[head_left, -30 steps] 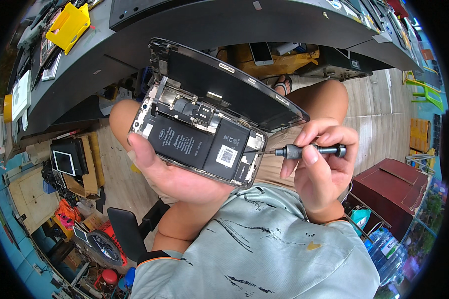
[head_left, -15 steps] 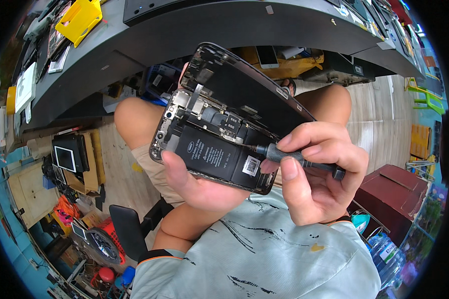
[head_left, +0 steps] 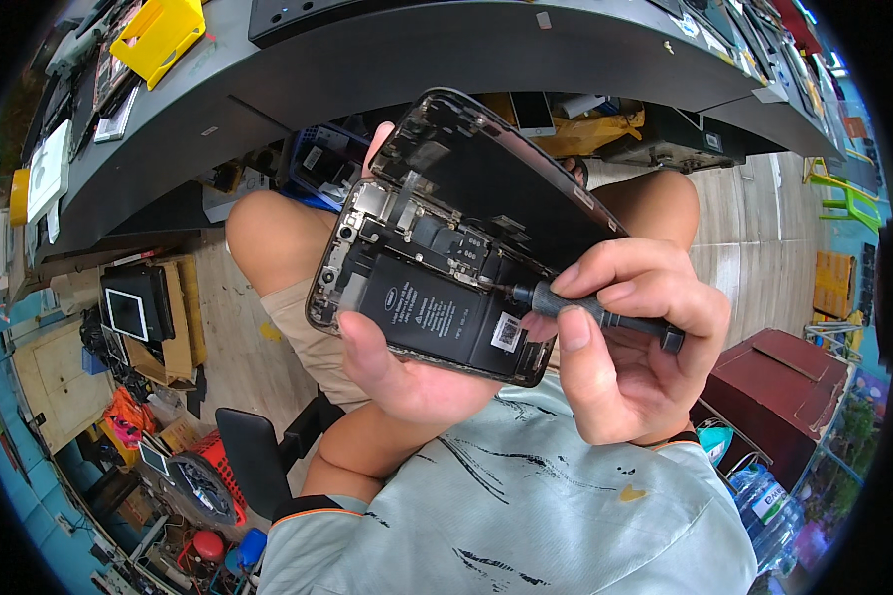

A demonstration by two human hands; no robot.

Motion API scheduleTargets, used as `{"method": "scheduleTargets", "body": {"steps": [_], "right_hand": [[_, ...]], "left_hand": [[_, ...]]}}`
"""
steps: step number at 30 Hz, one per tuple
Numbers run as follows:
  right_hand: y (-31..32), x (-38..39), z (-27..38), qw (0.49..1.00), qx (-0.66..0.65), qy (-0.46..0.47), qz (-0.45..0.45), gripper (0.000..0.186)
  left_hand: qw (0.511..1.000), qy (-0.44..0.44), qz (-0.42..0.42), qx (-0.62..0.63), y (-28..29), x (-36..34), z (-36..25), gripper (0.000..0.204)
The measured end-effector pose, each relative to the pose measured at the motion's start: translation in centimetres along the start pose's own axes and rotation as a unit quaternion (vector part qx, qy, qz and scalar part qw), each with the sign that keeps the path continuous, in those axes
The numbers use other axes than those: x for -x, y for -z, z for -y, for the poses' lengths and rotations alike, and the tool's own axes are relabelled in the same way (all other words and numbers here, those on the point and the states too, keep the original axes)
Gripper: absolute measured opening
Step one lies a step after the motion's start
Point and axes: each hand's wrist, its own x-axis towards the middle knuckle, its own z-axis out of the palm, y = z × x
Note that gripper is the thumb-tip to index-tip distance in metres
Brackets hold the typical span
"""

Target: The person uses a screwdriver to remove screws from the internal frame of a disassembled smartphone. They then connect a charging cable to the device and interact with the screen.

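Observation:
An opened black phone (head_left: 412,313) rests in my left hand (head_left: 397,382), whose thumb is along its near edge and a fingertip behind it at the top. Its lifted screen panel (head_left: 501,178) stands tilted up on the far side, joined by flex cables. Inside are a black two-part battery and a metal-shielded board (head_left: 446,238). My right hand (head_left: 640,342) grips a dark screwdriver (head_left: 556,300) with a knurled handle, its thin tip down at the board's lower end beside the battery; whether the tip touches a screw is too small to tell.
A grey desk (head_left: 387,55) curves overhead, with a yellow holder (head_left: 159,40) and devices on it. Below lie a blue bin (head_left: 318,159) and a white phone (head_left: 532,113). A chair armrest (head_left: 248,461) is at lower left, a maroon cabinet (head_left: 764,387) and water jug (head_left: 764,516) at right.
The phone has moved rightward and turned a little, with my left hand. The screwdriver tip has gone from the phone's right end to the board near the middle, then barely moved.

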Motion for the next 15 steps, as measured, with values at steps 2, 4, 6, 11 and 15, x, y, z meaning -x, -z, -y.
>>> {"method": "scheduleTargets", "body": {"steps": [2,4,6,11,15], "right_hand": [[0.06,-0.04,0.03,1.000,0.002,-0.005,0.004,0.042],[0.20,-0.06,0.08,1.000,0.004,-0.010,0.011,0.041],[0.15,-0.03,0.20,1.000,0.004,-0.015,0.006,0.040],[0.02,-0.03,0.17,1.000,0.003,-0.012,-0.002,0.040],[0.43,-0.18,0.17,1.000,0.015,-0.009,0.021,0.040]], "left_hand": [[1.000,0.009,-0.016,-0.009,-0.12,0.06,-0.14,0.105],[0.999,0.021,-0.032,-0.022,-0.32,0.11,-0.45,0.105],[0.999,0.022,-0.036,-0.026,-0.37,0.09,-0.41,0.105],[0.997,0.028,-0.041,-0.051,-0.34,0.18,-0.54,0.105],[0.996,0.041,-0.049,-0.059,-0.36,0.33,-0.78,0.106]]}}
